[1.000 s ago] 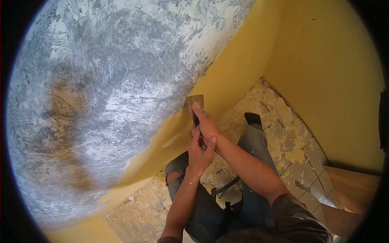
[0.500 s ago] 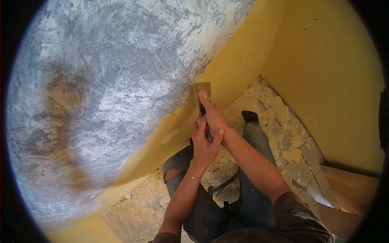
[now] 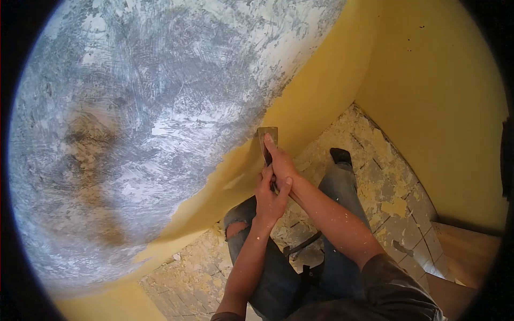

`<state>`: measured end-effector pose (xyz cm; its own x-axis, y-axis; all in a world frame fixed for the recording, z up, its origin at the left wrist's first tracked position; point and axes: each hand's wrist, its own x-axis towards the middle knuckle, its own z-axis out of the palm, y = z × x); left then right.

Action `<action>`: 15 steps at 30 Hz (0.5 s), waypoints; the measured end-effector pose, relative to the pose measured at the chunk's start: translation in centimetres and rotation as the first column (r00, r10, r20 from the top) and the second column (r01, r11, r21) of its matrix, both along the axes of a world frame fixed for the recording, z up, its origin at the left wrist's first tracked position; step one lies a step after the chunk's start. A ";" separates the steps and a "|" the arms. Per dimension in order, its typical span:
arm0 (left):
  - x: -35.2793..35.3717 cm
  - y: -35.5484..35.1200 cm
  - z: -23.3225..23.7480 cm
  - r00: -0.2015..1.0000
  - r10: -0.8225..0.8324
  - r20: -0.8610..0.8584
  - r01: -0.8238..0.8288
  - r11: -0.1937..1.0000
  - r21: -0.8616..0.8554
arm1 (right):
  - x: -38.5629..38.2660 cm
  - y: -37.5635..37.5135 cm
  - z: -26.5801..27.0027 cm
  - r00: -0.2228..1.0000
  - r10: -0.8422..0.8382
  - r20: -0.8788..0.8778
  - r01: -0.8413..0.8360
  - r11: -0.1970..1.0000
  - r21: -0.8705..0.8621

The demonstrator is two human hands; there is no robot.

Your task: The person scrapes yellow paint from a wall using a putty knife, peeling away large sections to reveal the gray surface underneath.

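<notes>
A putty knife (image 3: 272, 131) with a flat, wide blade meets the wall where the yellow paint (image 3: 300, 91) borders the scraped grey-white surface (image 3: 176, 96). My right hand (image 3: 282, 165) is closed round its handle, with the thumb laid along the blade. Just below, my left hand (image 3: 270, 200) wraps the lower end of the handle and touches the right wrist. Most of the handle is hidden by my fingers. Small paint flecks cling to both forearms.
Yellow paint chips (image 3: 393, 206) litter the tiled floor (image 3: 393, 230) around my legs. A second yellow wall (image 3: 439, 107) rises at the right. Brown boards (image 3: 466, 249) lie at the lower right. A dark strap (image 3: 305, 246) hangs between my knees.
The putty knife and both hands sit slightly lower in view, and the blade is further down along the paint edge. Both hands keep their hold. The whole view has shifted slightly.
</notes>
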<state>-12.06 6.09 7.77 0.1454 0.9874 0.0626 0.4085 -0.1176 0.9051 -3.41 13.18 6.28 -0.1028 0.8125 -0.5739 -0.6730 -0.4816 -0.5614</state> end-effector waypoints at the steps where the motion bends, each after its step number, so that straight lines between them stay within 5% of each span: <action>1: 0.1 -0.1 0.0 0.999 -0.017 -0.038 0.017 1.000 -0.006 | 0.3 -0.2 0.4 0.999 0.034 0.014 -0.034 0.999 -0.015; 15: -0.6 1.7 -0.3 0.998 -0.059 -0.004 0.059 0.996 0.066 | -0.5 1.0 0.2 0.991 -0.110 0.071 0.112 0.993 -0.028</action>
<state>-12.66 7.74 7.51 0.2035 0.9708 0.1269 0.4014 -0.2009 0.8936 -3.89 14.22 6.44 0.0275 0.7981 -0.6019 -0.6835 -0.4243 -0.5939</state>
